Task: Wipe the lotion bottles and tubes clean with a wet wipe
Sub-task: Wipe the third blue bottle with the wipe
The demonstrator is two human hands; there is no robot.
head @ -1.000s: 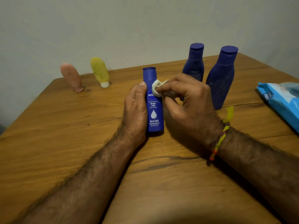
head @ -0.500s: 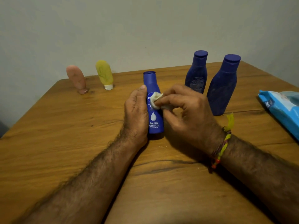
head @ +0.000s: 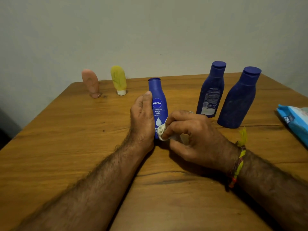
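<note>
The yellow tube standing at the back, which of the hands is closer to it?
Left. The left hand holds the small bottle, just front-right of the yellow tube. The right hand is farther right.

- The left hand (head: 143, 119) covers the left side of the small Nivea bottle (head: 157, 104); its fingers behind the bottle are out of sight.
- The wadded wipe (head: 162, 131) and right hand (head: 191, 134) hide the bottle's base and cut its label text to "5in".
- The blue wipes pack (head: 294, 121) runs off the right edge.
- Print on the back label of 1 large bottle (head: 210, 90) is too small to read.
</note>
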